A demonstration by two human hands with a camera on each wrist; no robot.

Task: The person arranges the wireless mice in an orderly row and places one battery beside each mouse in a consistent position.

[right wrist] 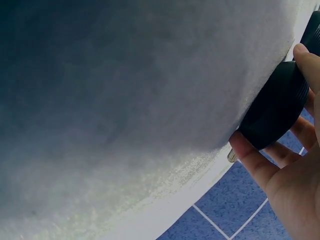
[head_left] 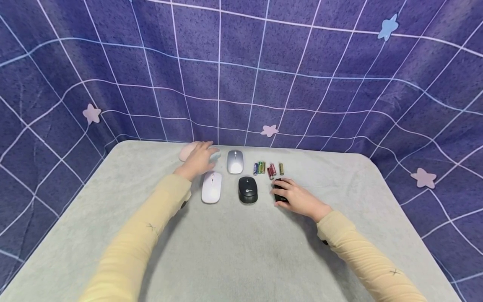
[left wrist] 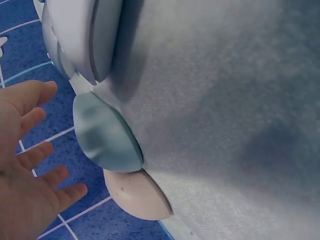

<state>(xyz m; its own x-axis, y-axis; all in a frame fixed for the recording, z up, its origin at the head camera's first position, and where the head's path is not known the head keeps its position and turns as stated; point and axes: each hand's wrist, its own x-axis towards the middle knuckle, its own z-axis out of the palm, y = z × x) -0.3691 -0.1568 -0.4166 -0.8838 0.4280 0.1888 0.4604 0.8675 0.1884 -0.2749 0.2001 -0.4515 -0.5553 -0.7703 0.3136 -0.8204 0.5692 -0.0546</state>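
Observation:
My left hand hovers with spread fingers over a light blue computer mouse and partly hides it in the head view. A pale pink mouse lies just left of that. Nearer to me, below the left hand, is a white mouse. On the right, a black mouse is held between the thumb and fingers of my right hand, which covers much of it from above. In the right wrist view its underside edge lies along the table surface.
A grey mouse and a second black mouse lie in the middle. Several small batteries, red ones and a gold one lie behind the black mice. Past the table's far edge hangs a blue gridded curtain.

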